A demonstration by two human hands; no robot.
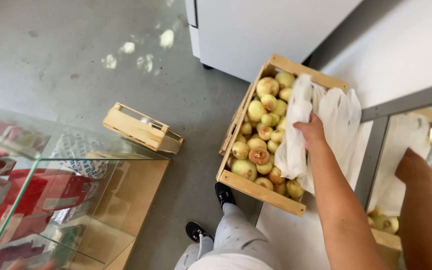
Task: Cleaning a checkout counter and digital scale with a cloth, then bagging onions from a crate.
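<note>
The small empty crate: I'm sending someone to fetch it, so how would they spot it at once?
Start at the glass display case on the left of the head view. Just past its far corner, on the grey floor, lies the small crate, tipped on its side. Unlike the big crate of onions by the left hand, it is shallow and holds no onions.

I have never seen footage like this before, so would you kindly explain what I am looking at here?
This is one picture from a camera worn on a person's head, looking down at their own arms, legs and black shoes. No machine is involved, only bare hands. The left hand grips a white plastic bag over a wooden crate full of onions. The right hand is seen through a glass pane and seems to hold the same bag. A smaller wooden crate sits on the grey floor, beside a glass display case.
</note>
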